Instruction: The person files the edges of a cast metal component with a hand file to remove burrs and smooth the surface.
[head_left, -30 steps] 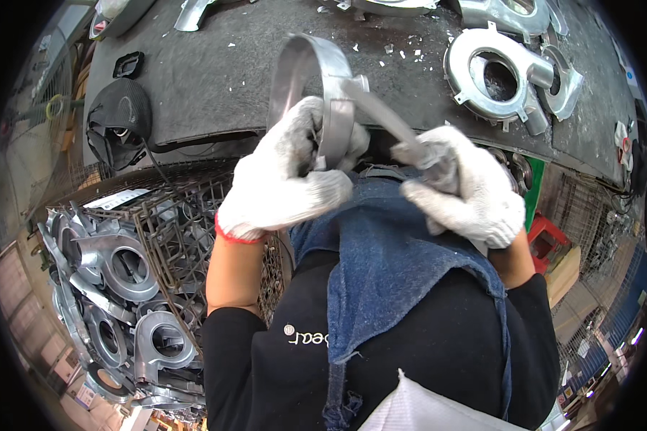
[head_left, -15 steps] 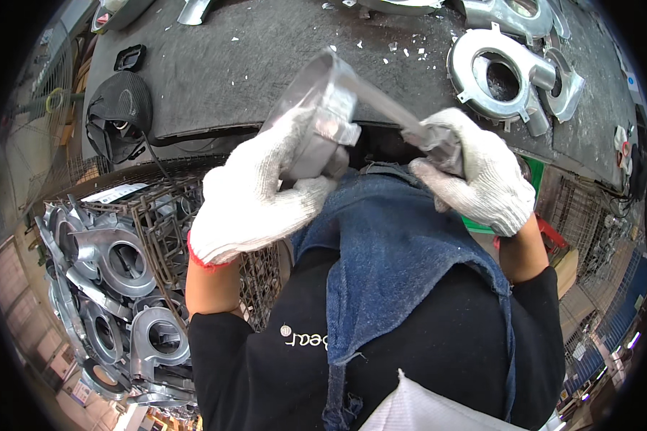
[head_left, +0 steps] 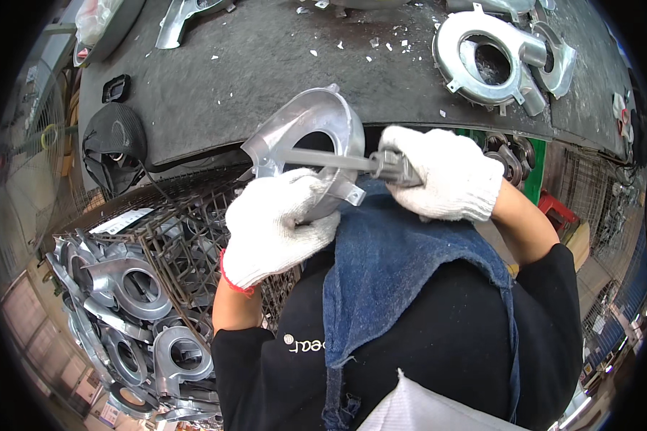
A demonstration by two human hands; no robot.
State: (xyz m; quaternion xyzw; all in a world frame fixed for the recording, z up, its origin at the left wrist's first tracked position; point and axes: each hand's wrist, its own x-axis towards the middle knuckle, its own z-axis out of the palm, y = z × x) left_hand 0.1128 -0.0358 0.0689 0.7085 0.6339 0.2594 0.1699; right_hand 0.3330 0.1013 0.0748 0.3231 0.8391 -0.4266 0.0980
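Observation:
My left hand (head_left: 277, 226), in a white knit glove with a red cuff edge, grips a silvery metal blower housing (head_left: 346, 126) by its lower part. The housing is tilted, with its round opening facing me. In my gloved right hand (head_left: 449, 172), closed around the grey handle, is a long flat file (head_left: 327, 159). Its blade points left and lies across the housing's opening, overlapping the rim; whether it presses on the metal I cannot tell. The glove hides part of the handle.
The dark worktable (head_left: 230, 93) carries scattered metal chips and another housing (head_left: 474, 61) at the far right. A black mesh cap (head_left: 115, 140) sits at its left edge. Left of me, a wire basket (head_left: 187, 251) stands by piled housings (head_left: 140, 287). A red object (head_left: 557, 212) is at right.
The housing has turned, so its opening now faces me. My right hand has moved a little left and down, bringing the file across the opening. The view has shifted slightly.

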